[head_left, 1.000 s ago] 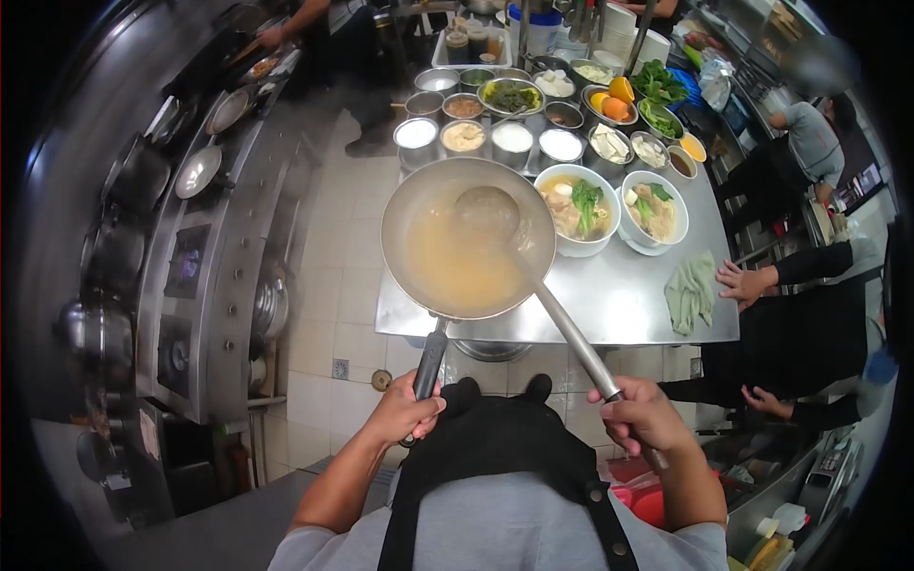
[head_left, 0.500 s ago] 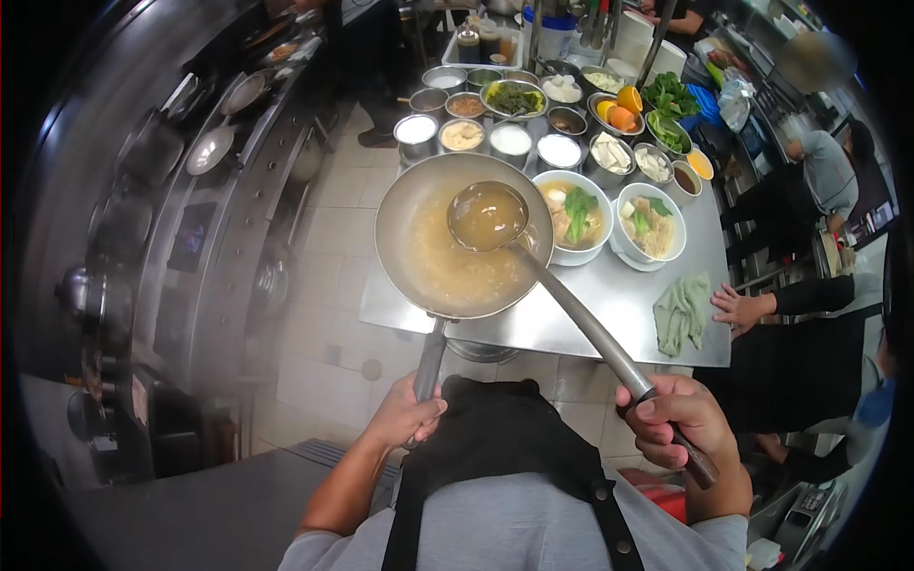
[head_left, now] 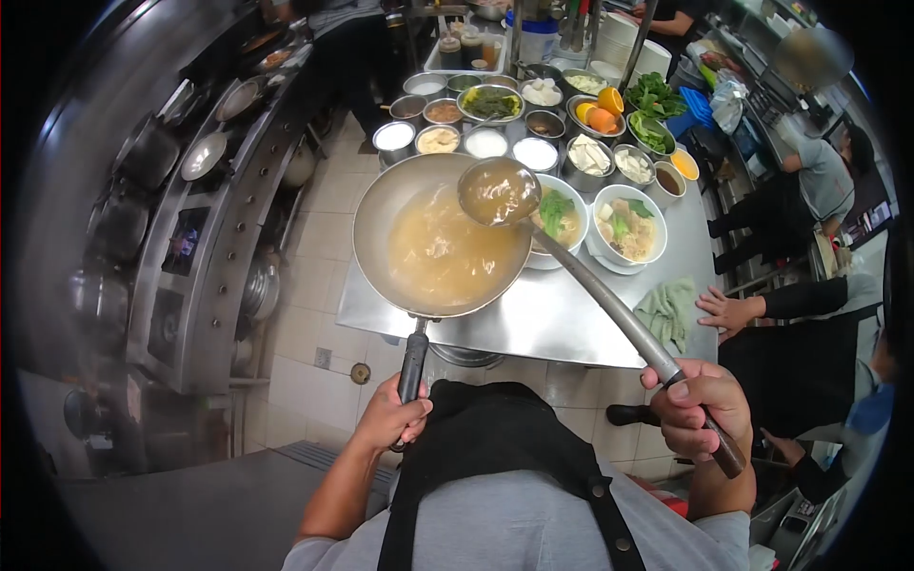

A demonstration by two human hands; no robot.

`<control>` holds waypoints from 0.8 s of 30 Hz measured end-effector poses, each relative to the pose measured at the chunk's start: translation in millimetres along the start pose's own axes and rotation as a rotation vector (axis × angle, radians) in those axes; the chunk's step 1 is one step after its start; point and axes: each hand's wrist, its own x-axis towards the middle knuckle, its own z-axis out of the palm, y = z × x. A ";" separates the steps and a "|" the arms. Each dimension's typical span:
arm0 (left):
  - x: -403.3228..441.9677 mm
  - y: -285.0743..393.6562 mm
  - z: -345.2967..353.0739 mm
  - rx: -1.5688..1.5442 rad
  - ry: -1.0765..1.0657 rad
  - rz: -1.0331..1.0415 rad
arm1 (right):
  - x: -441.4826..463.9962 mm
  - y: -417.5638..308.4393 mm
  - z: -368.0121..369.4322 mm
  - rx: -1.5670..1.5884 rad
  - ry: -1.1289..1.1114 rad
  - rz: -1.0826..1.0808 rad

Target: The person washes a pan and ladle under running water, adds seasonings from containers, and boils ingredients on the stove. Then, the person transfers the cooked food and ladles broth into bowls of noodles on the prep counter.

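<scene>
My left hand [head_left: 395, 415] is closed round the black handle of a wide pan [head_left: 381, 249], which holds cloudy yellowish broth. The long handle of a ladle [head_left: 619, 314] is gripped in my right hand [head_left: 700, 409]. Broth fills the ladle's bowl, which is over the pan's right rim and partly covers a white bowl [head_left: 568, 245] of soup with green leaves. Just right of that, a second white bowl [head_left: 657, 249] with noodles and greens stands on the steel table [head_left: 514, 328].
Metal tubs of ingredients, such as a tub of white powder [head_left: 535, 153], fill the table's back. A green cloth [head_left: 668, 309] lies at the right edge, beside a co-worker's hand [head_left: 728, 312]. A stove [head_left: 205, 266] runs along the left. Another person [head_left: 821, 181] stands far right.
The ladle has come up out of the broth, full, and moved right towards the pan's rim. My right hand has shifted right with it. The pan has moved slightly left in view.
</scene>
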 end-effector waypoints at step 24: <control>-22.5 3.7 -37.6 -0.018 0.099 -0.047 | 42.9 28.6 -58.7 -0.412 0.342 -0.282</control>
